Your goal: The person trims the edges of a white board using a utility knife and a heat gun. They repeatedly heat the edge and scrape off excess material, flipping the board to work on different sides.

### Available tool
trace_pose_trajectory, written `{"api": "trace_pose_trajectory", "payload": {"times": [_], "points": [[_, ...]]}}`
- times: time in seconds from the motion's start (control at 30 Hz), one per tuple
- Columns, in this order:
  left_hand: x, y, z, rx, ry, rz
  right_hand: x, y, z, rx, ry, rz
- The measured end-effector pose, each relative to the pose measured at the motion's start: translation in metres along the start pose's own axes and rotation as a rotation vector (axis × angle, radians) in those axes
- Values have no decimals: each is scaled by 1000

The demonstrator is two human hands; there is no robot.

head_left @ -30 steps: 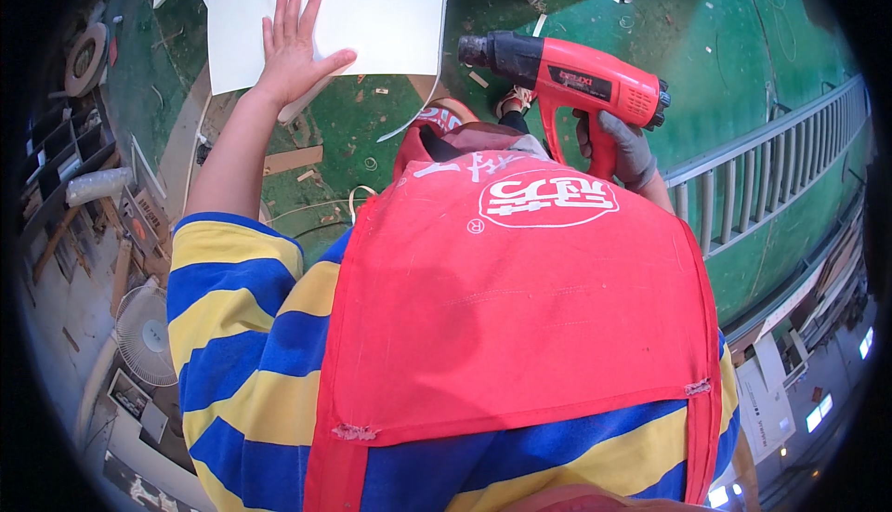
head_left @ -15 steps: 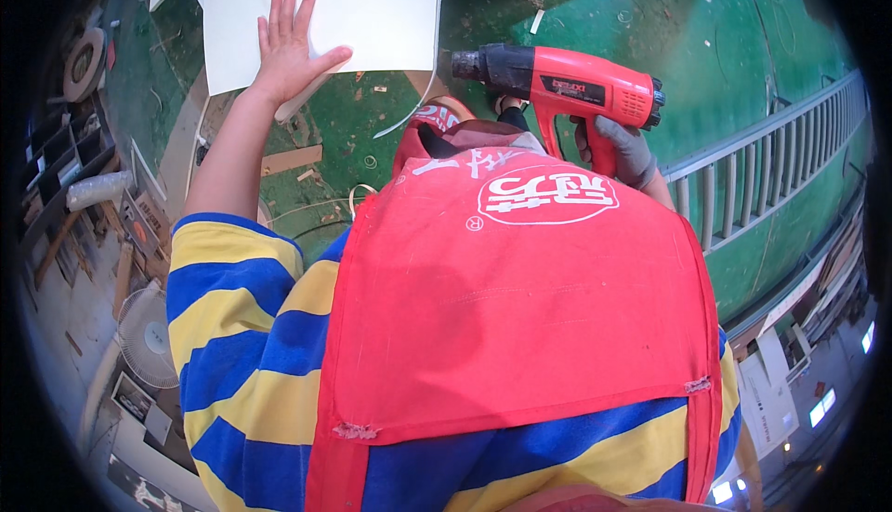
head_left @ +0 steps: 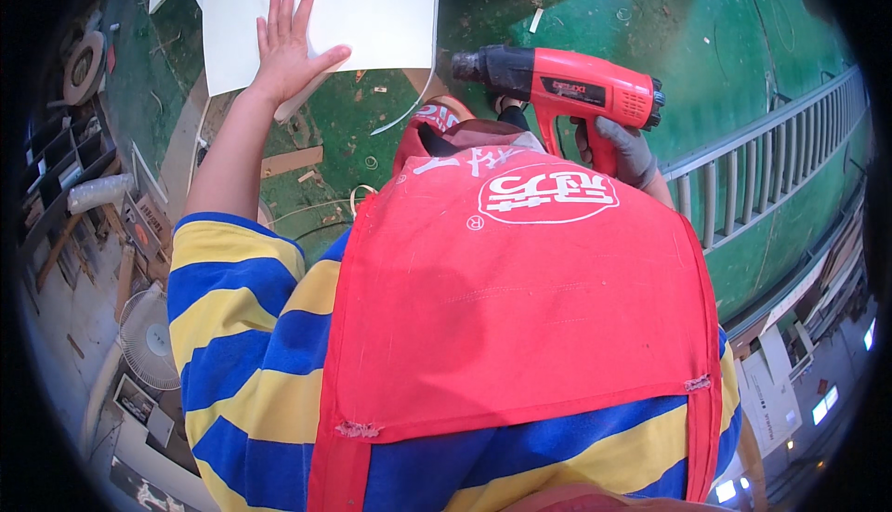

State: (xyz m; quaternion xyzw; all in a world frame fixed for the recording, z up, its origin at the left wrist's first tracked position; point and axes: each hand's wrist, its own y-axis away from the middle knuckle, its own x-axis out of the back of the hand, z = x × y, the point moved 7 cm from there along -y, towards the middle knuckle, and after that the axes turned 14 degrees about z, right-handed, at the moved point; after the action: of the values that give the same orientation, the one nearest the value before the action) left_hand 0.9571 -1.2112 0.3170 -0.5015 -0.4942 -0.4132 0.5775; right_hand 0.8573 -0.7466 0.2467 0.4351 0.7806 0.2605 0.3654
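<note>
Floor (head_left: 678, 75) is painted green, and its right side is taken up by a ladder-like metal frame (head_left: 708, 203). Red apron (head_left: 520, 326) is worn over a blue-and-yellow striped shirt (head_left: 232, 326), pretty much filling the middle. White panel (head_left: 381, 10) is seen up top, left of centre. Red-and-black heat gun (head_left: 595, 77) is held to the right of it, nozzle pointed left toward the panel's near right corner; the real gap can't be told from here. Its handle is gripped by the right hand (head_left: 629, 151), grey-gloved, fingers curled round. Left hand (head_left: 290, 64), bare, is laid flat by the panel's near edge, thumb spread wide. Small pale strip (head_left: 537, 19) is seen on the floor beyond the gun.
</note>
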Motion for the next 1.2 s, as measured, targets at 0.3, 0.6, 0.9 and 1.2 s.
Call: {"api": "trace_pose_trajectory", "payload": {"times": [0.3,0.6,0.9,1.2], "points": [[2,0,0,11,5,2,-2,1,-2,-3,12,-6],[2,0,1,15,10,-5,-4,2,-5,8,21,-15],[7,5,4,10,3,-13,-9,1,-10,48,49,-56],[9,16,7,15,-6,-14,-18,-1,-17,166,56,-45]]}}
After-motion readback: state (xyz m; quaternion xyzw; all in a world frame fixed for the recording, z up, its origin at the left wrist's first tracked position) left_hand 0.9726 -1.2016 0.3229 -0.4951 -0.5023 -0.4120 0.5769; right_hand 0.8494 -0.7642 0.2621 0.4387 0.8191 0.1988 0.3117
